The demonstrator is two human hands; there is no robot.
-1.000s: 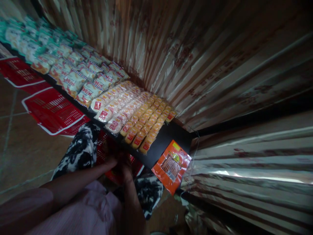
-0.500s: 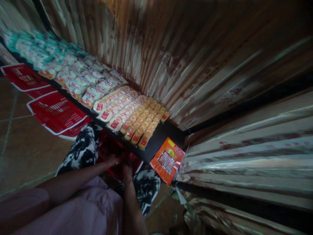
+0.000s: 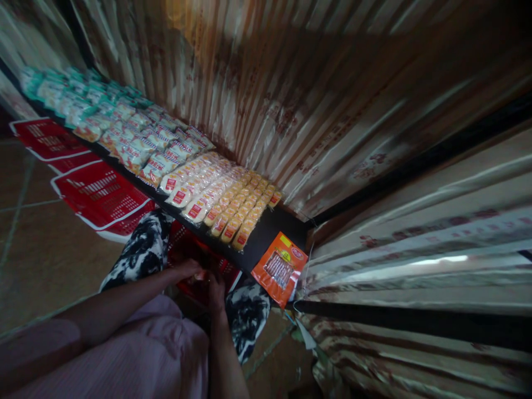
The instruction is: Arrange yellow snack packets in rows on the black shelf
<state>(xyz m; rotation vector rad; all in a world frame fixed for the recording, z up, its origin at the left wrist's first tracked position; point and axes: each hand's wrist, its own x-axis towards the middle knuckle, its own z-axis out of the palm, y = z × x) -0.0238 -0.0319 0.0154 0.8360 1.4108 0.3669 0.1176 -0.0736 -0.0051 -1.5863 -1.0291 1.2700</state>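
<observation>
My left hand and my right hand are close together between my knees, over a red plastic basket. The fingers of both are closed around a small reddish, pale-edged thing that is too dim to name. What lies inside the basket is dark and mostly hidden by my hands. Just beyond, on a black shelf, rows of yellow-wrapped snacks and white-wrapped snacks lie flat. A flat orange packet with a clear window rests at the shelf's right end.
Farther left on the shelf are white snack bags and green-topped bags. Two more red baskets, a nearer one and a farther one, stand on the tiled floor. Pleated curtains hang behind the shelf and on the right.
Both hands have come up slightly over the basket, and a small reddish thing now shows between them. The camera view has shifted a little.
</observation>
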